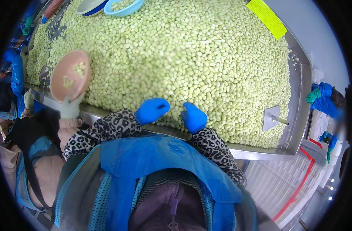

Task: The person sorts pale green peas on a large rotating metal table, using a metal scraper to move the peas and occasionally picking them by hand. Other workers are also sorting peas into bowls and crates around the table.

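Observation:
A deep heap of pale green, oval, grape-like fruits (193, 66) fills the steel sorting table (301, 95) before me. My left hand (153, 111), in a blue glove, hovers over the heap's near edge with its fingers curled and thumb and forefinger close together. Whether anything is pinched there is hidden. To its right, my right hand (194, 117), also blue-gloved, touches the fruits near the rim. Its thumb and forefinger are slightly apart beside single fruits; I cannot tell whether it grips one.
At left, a co-worker's gloved hand (69, 108) holds a pink bowl (60, 83) with several fruits. Blue (132, 10) and white (88, 6) bowls sit at the far side. A metal plate with a rod (271, 118) stands at right; a yellow-green strip (267, 18) lies across the far rim.

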`<state>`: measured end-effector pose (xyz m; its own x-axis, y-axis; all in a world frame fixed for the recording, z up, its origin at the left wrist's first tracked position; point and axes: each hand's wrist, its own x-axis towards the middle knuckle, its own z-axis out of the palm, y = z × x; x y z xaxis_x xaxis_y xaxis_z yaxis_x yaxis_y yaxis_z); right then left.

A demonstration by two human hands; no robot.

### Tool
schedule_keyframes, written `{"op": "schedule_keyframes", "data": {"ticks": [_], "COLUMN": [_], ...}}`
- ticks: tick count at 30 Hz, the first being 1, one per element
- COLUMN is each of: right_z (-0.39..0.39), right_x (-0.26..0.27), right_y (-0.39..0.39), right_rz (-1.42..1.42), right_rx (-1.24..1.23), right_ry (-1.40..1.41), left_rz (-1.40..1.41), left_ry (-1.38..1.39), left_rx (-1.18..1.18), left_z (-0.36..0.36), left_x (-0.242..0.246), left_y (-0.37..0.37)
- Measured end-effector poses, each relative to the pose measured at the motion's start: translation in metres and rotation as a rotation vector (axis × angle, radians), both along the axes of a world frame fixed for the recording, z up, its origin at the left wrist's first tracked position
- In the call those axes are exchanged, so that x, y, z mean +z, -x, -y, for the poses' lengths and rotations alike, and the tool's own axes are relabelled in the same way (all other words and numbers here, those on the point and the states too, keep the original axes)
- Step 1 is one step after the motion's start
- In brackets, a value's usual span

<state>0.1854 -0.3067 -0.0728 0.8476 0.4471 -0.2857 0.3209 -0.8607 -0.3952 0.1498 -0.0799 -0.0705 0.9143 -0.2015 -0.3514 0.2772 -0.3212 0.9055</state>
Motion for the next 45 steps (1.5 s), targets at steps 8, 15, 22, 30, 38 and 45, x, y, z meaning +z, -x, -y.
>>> {"op": "schedule_keyframes", "data": {"ticks": [8, 15, 22, 30, 38, 45], "right_z": [-0.010, 0.007, 0.052, -0.014, 0.000, 0.032], "right_x": [-0.003, 0.014, 0.027, 0.011, 0.016, 0.015], "right_y": [-0.001, -0.007, -0.017, -0.008, -0.017, -0.037], "right_rz": [-0.033, -0.528, -0.992, 0.078, 0.023, 0.012], "right_rx": [0.068, -0.192, -0.634, 0.134, 0.188, -0.124], "right_ry": [0.085, -0.354, -0.728, 0.138, 0.039, 0.050], "left_rz": [0.348, 0.376, 0.342, 0.211, -0.003, -0.369], "left_ry": [-0.438, -0.657, -0.608, -0.613, -0.125, 0.201], "left_rx": [-0.121, -0.291, -0.346, -0.351, -0.055, 0.062], "left_z": [0.014, 0.022, 0.024, 0.010, -0.016, -0.013], "left_x": [-0.009, -0.022, -0.028, -0.008, -0.002, 0.008], "left_y": [-0.020, -0.044, -0.050, -0.043, -0.011, -0.010]}}
